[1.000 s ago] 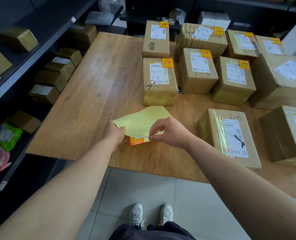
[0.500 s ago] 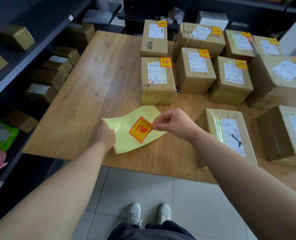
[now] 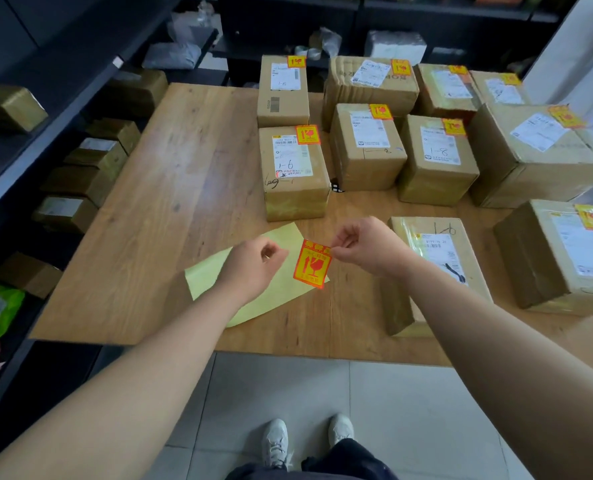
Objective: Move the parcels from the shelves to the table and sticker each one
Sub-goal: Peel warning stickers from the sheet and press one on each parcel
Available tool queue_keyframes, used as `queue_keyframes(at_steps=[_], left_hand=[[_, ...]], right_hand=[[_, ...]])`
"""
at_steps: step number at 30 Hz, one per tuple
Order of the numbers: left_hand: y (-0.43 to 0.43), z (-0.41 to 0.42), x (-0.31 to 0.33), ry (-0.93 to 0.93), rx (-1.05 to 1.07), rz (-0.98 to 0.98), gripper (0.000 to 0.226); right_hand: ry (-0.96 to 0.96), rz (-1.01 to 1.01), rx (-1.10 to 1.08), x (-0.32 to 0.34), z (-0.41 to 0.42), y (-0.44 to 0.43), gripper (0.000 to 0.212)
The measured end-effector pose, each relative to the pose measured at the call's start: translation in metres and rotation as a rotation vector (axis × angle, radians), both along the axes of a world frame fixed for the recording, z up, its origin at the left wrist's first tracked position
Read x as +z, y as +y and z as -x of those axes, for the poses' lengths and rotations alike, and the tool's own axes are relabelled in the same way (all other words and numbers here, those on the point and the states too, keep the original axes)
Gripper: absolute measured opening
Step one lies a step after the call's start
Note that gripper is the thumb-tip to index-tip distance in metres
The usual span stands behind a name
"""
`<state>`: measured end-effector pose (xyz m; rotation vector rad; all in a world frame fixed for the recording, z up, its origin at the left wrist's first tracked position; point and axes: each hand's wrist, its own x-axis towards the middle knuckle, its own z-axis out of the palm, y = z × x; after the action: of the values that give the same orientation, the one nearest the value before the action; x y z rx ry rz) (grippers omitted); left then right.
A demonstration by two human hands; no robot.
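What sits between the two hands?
The orange fragile sticker, pinched at its top corner by the right hand, over the yellow backing sheet that the left hand holds. The head view shows it.

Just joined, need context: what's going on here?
A person at the table is mid-stickering. The right hand pinches an orange sticker by its top edge, over the yellow sheet that the left hand holds. The box beside the right hand shows no sticker yet; the other boxes on the table each carry one. More parcels sit on the shelves at left.
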<state>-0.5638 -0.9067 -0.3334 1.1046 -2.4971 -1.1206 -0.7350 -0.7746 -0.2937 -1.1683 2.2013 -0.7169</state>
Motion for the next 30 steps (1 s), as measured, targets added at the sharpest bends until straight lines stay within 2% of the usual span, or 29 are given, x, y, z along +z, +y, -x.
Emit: queue_keyframes(at_steps=[3,8,16,19,22,25,30], left_hand=[[0.021,0.022,0.01,0.047,-0.097,-0.07,0.02],[0.049,0.066,0.018,0.08,-0.12,-0.081,0.011],[0.093,0.152,0.031,0.14,-0.001,-0.236,0.012],[0.11,0.181,0.035,0.176,0.028,-0.308,0.01],[0.127,0.205,0.038,0.195,0.084,-0.399,0.009],[0.139,0.221,0.036,0.216,0.155,-0.508,0.013],[0.138,0.233,0.023,0.169,0.225,-0.371,0.012]], right_hand=[[0.011,0.037,-0.038,0.0,0.015,0.014,0.013],[-0.031,0.126,-0.105,0.005,0.05,0.043,0.005],[-0.033,0.13,-0.077,0.025,0.135,0.094,0.005],[-0.034,0.168,-0.131,0.023,0.169,0.103,0.008],[-0.02,0.163,-0.214,0.012,0.194,0.109,0.023],[-0.048,0.105,-0.219,0.002,0.208,0.117,0.018],[-0.06,0.12,-0.154,-0.003,0.219,0.122,0.009]])
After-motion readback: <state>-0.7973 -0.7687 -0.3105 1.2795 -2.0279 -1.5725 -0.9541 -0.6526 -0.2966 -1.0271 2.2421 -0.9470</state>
